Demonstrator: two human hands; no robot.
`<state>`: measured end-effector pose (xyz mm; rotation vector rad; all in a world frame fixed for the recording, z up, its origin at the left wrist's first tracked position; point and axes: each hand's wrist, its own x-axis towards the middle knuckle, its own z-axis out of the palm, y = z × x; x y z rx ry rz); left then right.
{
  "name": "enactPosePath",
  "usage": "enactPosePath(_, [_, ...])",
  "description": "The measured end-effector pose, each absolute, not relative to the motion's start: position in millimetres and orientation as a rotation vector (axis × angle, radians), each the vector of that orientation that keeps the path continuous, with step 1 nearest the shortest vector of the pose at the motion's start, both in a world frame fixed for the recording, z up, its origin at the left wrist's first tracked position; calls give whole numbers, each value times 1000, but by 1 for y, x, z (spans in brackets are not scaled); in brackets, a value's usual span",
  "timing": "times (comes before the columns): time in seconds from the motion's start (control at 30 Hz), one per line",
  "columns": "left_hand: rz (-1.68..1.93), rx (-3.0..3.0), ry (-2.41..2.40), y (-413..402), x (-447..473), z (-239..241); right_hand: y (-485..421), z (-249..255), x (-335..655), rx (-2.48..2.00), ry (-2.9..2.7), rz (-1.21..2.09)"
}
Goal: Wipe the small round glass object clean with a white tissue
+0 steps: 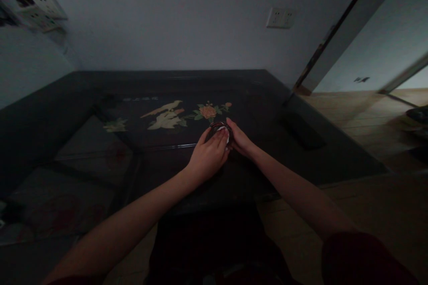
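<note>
Both hands meet over the middle of the dark glossy table (247,173). Between them is a small dark round object (218,124) with a shiny rim, mostly covered by fingers. My left hand (210,149) lies over it, its fingers closed on a white tissue (228,137) and pressing it against the object. At the right side my right hand (241,138) grips the round object, thumb up along its edge. What exactly the object is, I cannot make out in the dim light.
Inlaid bird and flower pictures (167,118) decorate the tabletop. A dark flat rectangular thing (302,131) lies toward the right end. Behind stands a pale wall with a double socket (280,18); more sockets (45,6) are at the upper left. Wooden floor (351,111) shows at the right.
</note>
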<state>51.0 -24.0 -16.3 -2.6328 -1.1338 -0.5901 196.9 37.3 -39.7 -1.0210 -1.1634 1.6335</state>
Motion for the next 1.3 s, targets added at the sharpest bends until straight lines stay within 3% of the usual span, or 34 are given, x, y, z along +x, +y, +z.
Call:
enactPosePath(0.37, [-399,-2628,-1099,-24,50,-9,35,-41,198,-1043,-1322,1584])
enactPosePath(0.63, [-565,-2710,-1128,-25,50,-19,38,-41,199,-1026,-1215,1632])
enactPosePath(1.03, [-253,-2680,-1382,-30,52,-6,37,-38,196,-1104,-1225,1605])
enactPosePath(1.3, [-393,-2842,-1244,-21,45,-13,36,-38,198,-1081,-1207,1614])
